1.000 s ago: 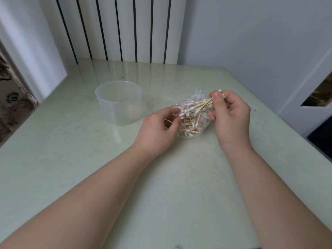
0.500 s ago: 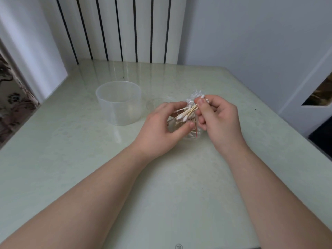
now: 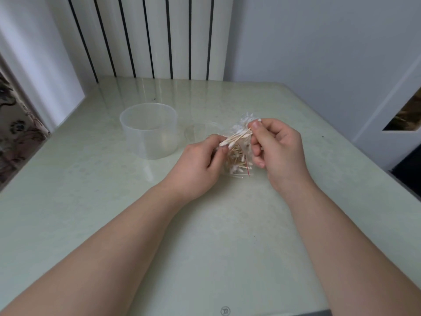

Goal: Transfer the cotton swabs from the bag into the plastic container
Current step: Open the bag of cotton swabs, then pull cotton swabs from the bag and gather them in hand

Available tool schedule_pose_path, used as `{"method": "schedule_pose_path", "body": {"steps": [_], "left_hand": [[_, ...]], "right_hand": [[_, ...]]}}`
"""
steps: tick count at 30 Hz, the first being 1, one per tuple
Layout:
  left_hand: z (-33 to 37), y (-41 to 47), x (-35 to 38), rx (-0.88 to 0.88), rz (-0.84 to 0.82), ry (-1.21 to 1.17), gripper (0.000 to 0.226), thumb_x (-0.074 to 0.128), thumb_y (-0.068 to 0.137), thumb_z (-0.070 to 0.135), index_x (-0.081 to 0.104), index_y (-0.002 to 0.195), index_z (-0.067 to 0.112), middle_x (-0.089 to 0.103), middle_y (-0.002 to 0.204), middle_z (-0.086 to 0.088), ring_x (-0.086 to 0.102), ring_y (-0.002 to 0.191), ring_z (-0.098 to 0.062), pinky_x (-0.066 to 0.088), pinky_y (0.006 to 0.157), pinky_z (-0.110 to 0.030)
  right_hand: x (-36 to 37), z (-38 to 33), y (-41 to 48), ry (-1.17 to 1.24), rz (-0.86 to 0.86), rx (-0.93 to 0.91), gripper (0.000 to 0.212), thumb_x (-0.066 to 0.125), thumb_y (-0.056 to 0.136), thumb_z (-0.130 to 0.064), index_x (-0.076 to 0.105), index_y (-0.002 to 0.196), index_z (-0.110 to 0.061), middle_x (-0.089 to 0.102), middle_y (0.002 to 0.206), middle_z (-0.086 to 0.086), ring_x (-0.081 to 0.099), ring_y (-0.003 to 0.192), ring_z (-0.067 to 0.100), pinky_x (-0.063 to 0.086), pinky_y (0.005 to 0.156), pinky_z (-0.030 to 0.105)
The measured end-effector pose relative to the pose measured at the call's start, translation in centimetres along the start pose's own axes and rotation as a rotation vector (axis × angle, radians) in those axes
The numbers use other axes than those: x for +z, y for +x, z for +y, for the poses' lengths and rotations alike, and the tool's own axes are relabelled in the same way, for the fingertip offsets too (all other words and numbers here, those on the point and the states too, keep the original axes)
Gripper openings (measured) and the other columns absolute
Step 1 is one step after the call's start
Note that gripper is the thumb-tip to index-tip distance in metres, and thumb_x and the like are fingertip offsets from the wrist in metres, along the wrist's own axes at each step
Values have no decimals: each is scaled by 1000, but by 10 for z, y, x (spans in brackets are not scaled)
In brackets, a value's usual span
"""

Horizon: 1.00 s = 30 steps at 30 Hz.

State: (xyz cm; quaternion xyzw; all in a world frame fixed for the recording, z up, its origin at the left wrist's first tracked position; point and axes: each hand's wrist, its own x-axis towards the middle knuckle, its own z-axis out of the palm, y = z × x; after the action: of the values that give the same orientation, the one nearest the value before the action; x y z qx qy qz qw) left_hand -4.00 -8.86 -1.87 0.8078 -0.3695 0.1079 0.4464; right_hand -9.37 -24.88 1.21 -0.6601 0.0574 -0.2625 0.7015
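A clear plastic bag full of wooden-stemmed cotton swabs lies on the pale green table between my hands. My right hand pinches a small bundle of cotton swabs between thumb and fingers, just above the bag's mouth. My left hand grips the bag's left side, its fingertips close to the bundle's lower white tips. The translucent round plastic container stands upright and looks empty, a short way left of my left hand.
A clear round lid lies flat on the table between the container and the bag. A white radiator stands behind the table's far edge. Walls close in on the left and right sides.
My right hand dipped down to the bag half a second ago and has now lifted back up and to the right with a bundle of swabs. My left hand stayed on the bag.
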Motion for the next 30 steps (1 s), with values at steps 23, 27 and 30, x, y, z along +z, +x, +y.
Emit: {"method": "schedule_pose_path", "body": {"steps": [23, 27, 30], "left_hand": [[1, 1, 4, -274, -195, -480, 28, 42, 97, 40, 56, 84, 20, 46, 65, 10, 37, 53, -6, 31, 52, -24], [2, -1, 0, -262, -253, -407, 25, 42, 109, 25, 59, 91, 20, 47, 63, 14, 38, 54, -6, 34, 54, -23], [4, -2, 0, -249, -264, -382, 22, 45, 107, 24, 60, 91, 23, 49, 63, 14, 39, 53, -6, 34, 53, -22]], "right_hand": [[6, 5, -7, -205, -128, -13, 26, 73, 90, -9, 67, 114, -18, 45, 66, 16, 38, 38, 11, 35, 38, 23], [6, 5, -6, -241, -162, -18, 5, 71, 92, -13, 72, 88, -11, 47, 58, 15, 39, 44, 18, 31, 39, 23], [6, 5, -6, -253, -151, 21, 25, 66, 95, -10, 63, 70, -9, 54, 50, 4, 39, 44, 18, 30, 39, 21]]}}
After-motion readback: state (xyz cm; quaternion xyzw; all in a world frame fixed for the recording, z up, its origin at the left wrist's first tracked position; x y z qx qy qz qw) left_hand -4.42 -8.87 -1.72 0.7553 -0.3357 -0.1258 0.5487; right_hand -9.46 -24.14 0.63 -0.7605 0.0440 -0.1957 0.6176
